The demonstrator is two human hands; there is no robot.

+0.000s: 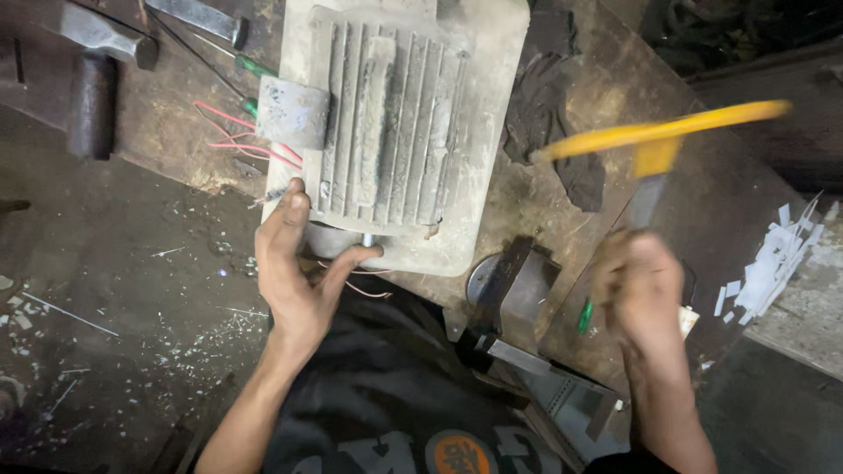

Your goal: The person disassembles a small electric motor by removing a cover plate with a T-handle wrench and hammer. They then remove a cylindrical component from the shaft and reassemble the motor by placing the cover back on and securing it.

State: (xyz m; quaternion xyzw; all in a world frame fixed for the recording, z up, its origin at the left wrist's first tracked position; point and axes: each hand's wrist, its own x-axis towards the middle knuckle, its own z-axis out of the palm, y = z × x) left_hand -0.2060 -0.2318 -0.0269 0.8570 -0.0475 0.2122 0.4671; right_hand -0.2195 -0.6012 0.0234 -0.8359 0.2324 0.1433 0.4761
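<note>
The left hand [294,272] lies spread against the near end of a grey finned motor [399,132], thumb by its shaft, gripping nothing. The right hand [639,285], blurred, is clenched around the handle of a yellow-headed tool [654,136]. The motor sits at the surface's [606,79] near edge, with red wires [233,136] at its left side and a dark rag [549,114] to its right.

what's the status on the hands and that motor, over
Left hand braced on grey finned motor, thumb by shaft. Right hand gripping yellow-headed hammer, raised, blurred. Dark rag beside motor on bench.
</note>
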